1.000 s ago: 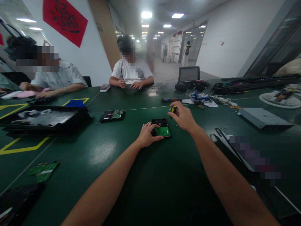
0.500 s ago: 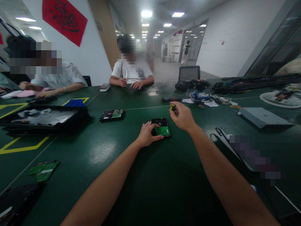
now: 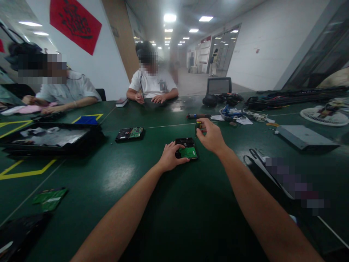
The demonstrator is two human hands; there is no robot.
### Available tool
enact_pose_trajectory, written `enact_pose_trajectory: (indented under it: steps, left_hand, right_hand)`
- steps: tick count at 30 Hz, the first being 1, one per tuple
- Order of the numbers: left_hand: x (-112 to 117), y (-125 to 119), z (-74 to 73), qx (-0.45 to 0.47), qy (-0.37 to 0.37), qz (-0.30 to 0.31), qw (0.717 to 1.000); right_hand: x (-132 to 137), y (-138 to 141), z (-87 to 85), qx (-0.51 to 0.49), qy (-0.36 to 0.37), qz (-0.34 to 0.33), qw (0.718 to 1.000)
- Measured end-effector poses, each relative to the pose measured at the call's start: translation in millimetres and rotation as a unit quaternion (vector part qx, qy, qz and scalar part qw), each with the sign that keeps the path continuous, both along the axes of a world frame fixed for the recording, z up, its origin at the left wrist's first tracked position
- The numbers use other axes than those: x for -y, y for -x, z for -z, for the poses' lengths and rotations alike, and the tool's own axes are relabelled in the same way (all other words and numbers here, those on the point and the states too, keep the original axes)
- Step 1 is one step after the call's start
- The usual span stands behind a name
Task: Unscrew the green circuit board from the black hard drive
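Observation:
My left hand (image 3: 172, 156) grips a hard drive (image 3: 188, 153) by its left and near edges, thumb along the near side. The drive lies flat on the table, its green circuit board facing up and a black part at its far end. Just beyond its far right corner, my right hand (image 3: 211, 135) pinches a screwdriver (image 3: 198, 126) with a yellow and black handle, held roughly upright. Where its tip sits is too dark to make out. A second hard drive (image 3: 129, 134) with its board up rests further left.
Left are a black tray (image 3: 81, 140) and a loose green circuit board (image 3: 51, 198). A dark cylindrical tool (image 3: 199, 116) lies beyond my right hand, near cables (image 3: 231, 112). A grey metal box (image 3: 307, 137) sits right. Two people (image 3: 152, 83) work across the table.
The screwdriver handle has turned slightly in my right fingers, showing more black and less yellow. My left hand and the hard drive stay in place.

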State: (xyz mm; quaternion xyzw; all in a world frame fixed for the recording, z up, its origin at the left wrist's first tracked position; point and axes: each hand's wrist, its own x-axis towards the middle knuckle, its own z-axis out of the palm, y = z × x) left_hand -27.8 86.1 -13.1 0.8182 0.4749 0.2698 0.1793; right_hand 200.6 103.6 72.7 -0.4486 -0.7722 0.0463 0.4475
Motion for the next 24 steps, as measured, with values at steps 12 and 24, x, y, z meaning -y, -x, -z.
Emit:
enact_pose_trajectory:
  steps: [12,24]
  left_hand:
    - [3.6,-1.7,-4.9,0.007,0.005,-0.004,1.000]
    - [3.6,-1.4,-5.0,0.010,0.004,-0.003,1.000]
  right_hand:
    - [-0.4,0.5,0.8,-0.019,-0.010,0.014,1.000]
    - [0.5,-0.1,-2.0,-0.018,-0.022,0.007,1.000]
